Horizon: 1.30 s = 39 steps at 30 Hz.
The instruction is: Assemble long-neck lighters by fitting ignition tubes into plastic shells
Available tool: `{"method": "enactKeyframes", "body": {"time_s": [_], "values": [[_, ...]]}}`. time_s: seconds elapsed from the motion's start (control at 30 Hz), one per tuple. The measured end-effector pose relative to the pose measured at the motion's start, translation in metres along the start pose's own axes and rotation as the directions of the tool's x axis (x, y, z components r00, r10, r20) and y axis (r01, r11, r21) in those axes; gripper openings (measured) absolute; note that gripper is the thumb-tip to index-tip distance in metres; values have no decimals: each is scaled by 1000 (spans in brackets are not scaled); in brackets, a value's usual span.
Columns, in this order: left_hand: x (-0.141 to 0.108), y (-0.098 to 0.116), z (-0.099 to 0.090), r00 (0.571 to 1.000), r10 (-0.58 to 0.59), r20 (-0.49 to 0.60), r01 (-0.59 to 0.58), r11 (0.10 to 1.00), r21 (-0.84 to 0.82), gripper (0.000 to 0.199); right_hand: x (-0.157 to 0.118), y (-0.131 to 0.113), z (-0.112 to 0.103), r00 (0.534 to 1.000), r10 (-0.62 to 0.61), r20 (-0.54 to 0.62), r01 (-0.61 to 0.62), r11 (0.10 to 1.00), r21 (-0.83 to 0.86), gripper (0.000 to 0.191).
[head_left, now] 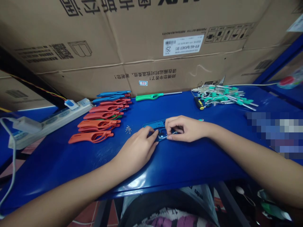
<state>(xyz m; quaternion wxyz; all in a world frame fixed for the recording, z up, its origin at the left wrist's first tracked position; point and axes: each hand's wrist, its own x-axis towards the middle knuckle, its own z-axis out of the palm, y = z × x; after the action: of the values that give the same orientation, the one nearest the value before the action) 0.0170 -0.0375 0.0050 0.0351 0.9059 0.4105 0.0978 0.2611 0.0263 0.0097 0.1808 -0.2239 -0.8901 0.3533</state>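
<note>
On the blue table in front of me lies a blue plastic lighter shell [155,124], its inside facing up. A thin white wire [163,137] runs across the shell's lower part, beside a small dark piece. My left hand [139,148] grips the shell's left end between thumb and fingers. With fingers curled, my right hand [187,128] pinches the wire at the shell's right side. A small green tip [201,119] shows just past my right wrist. Part of the shell is hidden beneath both hands. Left of the hands lies a little pile of screws [128,129].
Orange, red and blue lighter shells [91,137] are stacked in a row at left. A green lighter [149,97] with a metal tube lies at the back. Lighter rods with wires [227,96] and a screwdriver [199,103] lie back right. A power strip [54,121] borders the left.
</note>
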Motion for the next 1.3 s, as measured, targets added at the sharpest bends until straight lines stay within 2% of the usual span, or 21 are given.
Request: {"method": "enactKeyframes", "body": {"time_s": [0.23, 0.37, 0.47, 0.53, 0.67, 0.87, 0.97, 1.13, 1.3], "values": [[-4, 8, 0, 999, 2, 47, -9, 988, 151, 44, 0, -5, -2, 998, 8, 57, -7, 1000, -15, 24], [-5, 7, 3, 999, 15, 51, -24, 984, 174, 47, 3, 0, 4, 989, 119, -91, -122, 992, -32, 19], [-2, 3, 5, 999, 21, 50, -27, 992, 120, 47, 5, 3, 7, 971, 174, -164, -186, 981, -61, 22], [0, 1, 5, 998, 33, 46, -36, 996, 76, 46, 5, 3, 7, 977, 149, -155, -167, 980, -112, 23], [3, -3, 6, 997, 70, 38, -71, 997, 36, 47, 4, 0, 8, 988, 104, -115, -127, 969, -213, 11], [3, -6, 7, 999, 42, -29, -44, 997, -65, 43, 2, -4, 10, 986, 148, -74, -165, 912, -377, 17], [3, -8, 6, 997, 18, -72, -27, 991, -130, 41, 3, -5, 10, 987, 148, -62, -161, 906, -391, 17], [4, -8, 5, 996, 25, -84, -40, 982, -185, 28, 3, -7, 7, 985, 167, -39, -169, 911, -376, 15], [4, -7, 5, 995, 42, -88, -58, 980, -188, 30, 3, -8, 5, 985, 174, -14, -167, 915, -366, 15]]}}
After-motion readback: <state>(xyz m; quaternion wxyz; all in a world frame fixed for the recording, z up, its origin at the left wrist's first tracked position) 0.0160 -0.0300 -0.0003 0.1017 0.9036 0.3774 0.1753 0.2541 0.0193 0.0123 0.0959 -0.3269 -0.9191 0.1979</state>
